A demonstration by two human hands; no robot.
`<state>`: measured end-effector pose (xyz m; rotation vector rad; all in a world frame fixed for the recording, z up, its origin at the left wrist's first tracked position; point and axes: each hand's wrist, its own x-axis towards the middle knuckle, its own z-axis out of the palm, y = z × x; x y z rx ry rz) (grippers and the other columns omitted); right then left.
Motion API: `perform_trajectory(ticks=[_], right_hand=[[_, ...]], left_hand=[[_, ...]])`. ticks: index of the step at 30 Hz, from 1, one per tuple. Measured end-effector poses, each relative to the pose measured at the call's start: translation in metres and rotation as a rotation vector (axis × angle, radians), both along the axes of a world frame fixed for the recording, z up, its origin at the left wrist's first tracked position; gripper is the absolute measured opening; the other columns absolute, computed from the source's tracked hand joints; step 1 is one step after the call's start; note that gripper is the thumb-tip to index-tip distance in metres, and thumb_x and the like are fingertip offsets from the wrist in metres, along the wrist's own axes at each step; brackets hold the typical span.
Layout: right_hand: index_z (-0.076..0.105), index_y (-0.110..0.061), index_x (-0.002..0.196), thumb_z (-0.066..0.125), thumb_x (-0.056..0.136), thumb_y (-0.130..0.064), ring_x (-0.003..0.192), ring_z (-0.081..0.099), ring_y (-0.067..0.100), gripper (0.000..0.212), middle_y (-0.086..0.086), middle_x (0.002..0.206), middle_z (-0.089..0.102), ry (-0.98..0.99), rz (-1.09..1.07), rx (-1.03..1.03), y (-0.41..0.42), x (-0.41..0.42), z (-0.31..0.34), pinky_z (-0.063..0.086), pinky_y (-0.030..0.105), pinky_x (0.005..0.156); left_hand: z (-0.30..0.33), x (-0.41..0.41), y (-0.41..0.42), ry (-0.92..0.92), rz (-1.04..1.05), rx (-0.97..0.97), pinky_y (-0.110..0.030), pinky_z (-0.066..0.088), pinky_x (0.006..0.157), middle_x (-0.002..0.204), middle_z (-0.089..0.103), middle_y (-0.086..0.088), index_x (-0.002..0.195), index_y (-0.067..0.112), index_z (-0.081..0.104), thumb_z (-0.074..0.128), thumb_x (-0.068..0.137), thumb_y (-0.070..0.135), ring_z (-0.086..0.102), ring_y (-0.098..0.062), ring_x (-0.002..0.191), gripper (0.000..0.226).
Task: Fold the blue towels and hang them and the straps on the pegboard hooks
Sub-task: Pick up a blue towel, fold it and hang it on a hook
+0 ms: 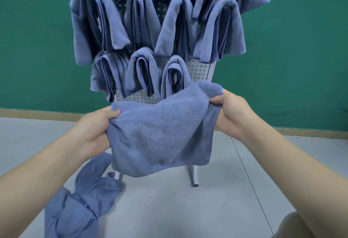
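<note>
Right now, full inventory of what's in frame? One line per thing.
held towel: one, blue, stretched between both hands in front of the pegboard's lower edge
hung towels: many, blue, folded and draped over hooks in rows; top row cut off by the frame, so no exact count
pegboard: one, pale grey and perforated, upright on legs, mostly covered by towels
loose cloth pile: blue, crumpled on the floor at lower left; number of pieces unclear
floor: grey, with a thin seam line at right
wall: green, behind the board, with a tan baseboard
left hand: grip on the towel's upper left corner
right hand: grip on the towel's upper right corner
</note>
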<state>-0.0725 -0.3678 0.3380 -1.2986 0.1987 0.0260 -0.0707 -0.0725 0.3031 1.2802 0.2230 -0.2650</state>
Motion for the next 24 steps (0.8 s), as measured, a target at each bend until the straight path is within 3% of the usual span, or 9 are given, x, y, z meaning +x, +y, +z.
perform_trajectory(ticks=[2,4,6,9,11,13,17,21,24], right_hand=[[0.071,-0.015,0.118,0.037,0.098,0.007,0.086,0.075,0.030,0.045,0.014,0.114,0.077,0.014,-0.004,-0.005,0.001,-0.001,0.000,0.058,0.038,0.067],[0.069,-0.009,0.124,0.038,0.098,0.005,0.101,0.074,0.033,0.042,0.018,0.121,0.074,0.020,0.008,0.025,0.003,-0.001,0.000,0.059,0.042,0.079],[0.066,-0.001,0.126,0.039,0.099,-0.001,0.111,0.072,0.034,0.039,0.020,0.123,0.072,0.039,0.034,0.056,0.004,0.000,0.000,0.056,0.046,0.095],[0.071,-0.006,0.118,0.045,0.106,-0.021,0.106,0.073,0.025,0.033,0.011,0.116,0.076,0.062,0.120,0.029,0.008,-0.002,-0.001,0.055,0.041,0.096],[0.069,-0.009,0.128,0.052,0.107,-0.034,0.115,0.071,0.022,0.036,0.007,0.123,0.075,0.069,0.135,-0.031,0.009,-0.001,-0.005,0.052,0.040,0.104],[0.069,-0.010,0.129,0.058,0.105,-0.037,0.115,0.072,0.021,0.038,0.006,0.122,0.076,0.077,0.092,-0.104,0.006,0.004,-0.010,0.050,0.040,0.108],[0.073,-0.006,0.119,0.063,0.103,-0.031,0.107,0.074,0.020,0.031,0.005,0.113,0.078,0.120,-0.007,-0.271,-0.001,0.010,-0.014,0.054,0.038,0.102],[0.073,-0.003,0.108,0.065,0.101,-0.021,0.085,0.068,0.021,0.021,0.007,0.100,0.076,0.135,-0.071,-0.408,-0.008,0.013,-0.014,0.053,0.034,0.079],[0.074,-0.005,0.113,0.061,0.101,-0.016,0.089,0.067,0.025,0.021,0.014,0.113,0.076,0.146,-0.053,-0.444,-0.012,0.013,-0.015,0.052,0.038,0.082]], left_hand=[[0.003,-0.002,-0.001,-0.007,-0.031,-0.036,-0.040,0.054,0.087,0.121,0.074,-0.014,0.127,0.005,0.067,0.035,0.104,-0.001,0.074,-0.027,0.106,0.040],[0.004,-0.001,0.000,0.005,-0.022,-0.117,-0.042,0.053,0.093,0.125,0.071,-0.020,0.127,-0.004,0.064,0.032,0.096,-0.007,0.072,-0.031,0.112,0.045],[0.006,-0.003,-0.001,0.021,-0.022,-0.188,-0.040,0.052,0.089,0.110,0.074,-0.021,0.110,-0.009,0.070,0.032,0.090,-0.001,0.075,-0.032,0.095,0.043],[0.007,-0.003,-0.001,0.025,-0.023,-0.171,-0.038,0.052,0.087,0.093,0.074,-0.018,0.082,-0.005,0.077,0.037,0.089,0.011,0.073,-0.030,0.080,0.044],[0.007,-0.002,-0.001,0.043,-0.024,-0.111,-0.043,0.052,0.098,0.111,0.074,-0.022,0.101,-0.005,0.076,0.051,0.094,0.024,0.072,-0.034,0.099,0.038],[0.004,0.000,-0.001,0.070,-0.010,-0.066,-0.043,0.053,0.098,0.122,0.072,-0.021,0.123,-0.002,0.069,0.061,0.097,0.034,0.070,-0.034,0.112,0.044],[-0.003,0.007,0.002,0.054,0.083,0.009,-0.035,0.055,0.082,0.115,0.077,-0.013,0.125,0.001,0.068,0.062,0.101,0.033,0.075,-0.021,0.101,0.040],[-0.009,0.012,0.009,0.017,0.182,0.080,-0.035,0.055,0.074,0.106,0.077,-0.008,0.112,0.006,0.069,0.057,0.105,0.033,0.074,-0.017,0.086,0.030],[-0.010,0.014,0.011,-0.002,0.168,0.089,-0.033,0.053,0.075,0.106,0.074,-0.007,0.109,0.007,0.067,0.051,0.108,0.023,0.072,-0.014,0.084,0.023]])
